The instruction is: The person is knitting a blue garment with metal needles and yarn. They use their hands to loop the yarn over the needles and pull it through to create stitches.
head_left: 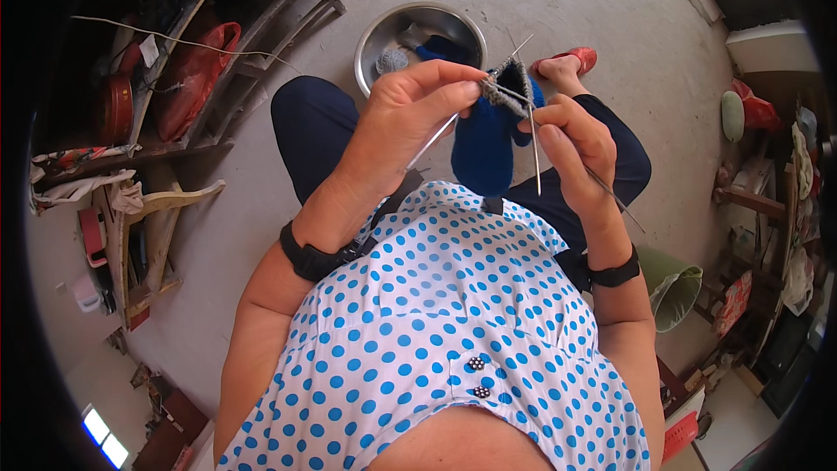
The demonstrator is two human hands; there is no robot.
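Note:
A blue knitted piece (482,154), possibly a slipper or sock, hangs between my hands. Its opening has a grey knitted edge (521,72) carried on several thin metal knitting needles. My left hand (415,104) pinches that edge between thumb and fingertips, and one needle (433,141) slants down below its palm. In my right hand (579,150) is a needle (614,197) whose end sticks out past the wrist. Another needle (537,167) points down beside the right thumb. The right fingertips are close to the grey edge; their exact contact is partly hidden.
On the floor ahead stands a metal basin (361,55) holding a grey yarn ball (392,61) and dark blue material (444,47). Wooden shelving (261,65) with a red bag (199,82) is at left. A green bin (673,288) stands by my right forearm.

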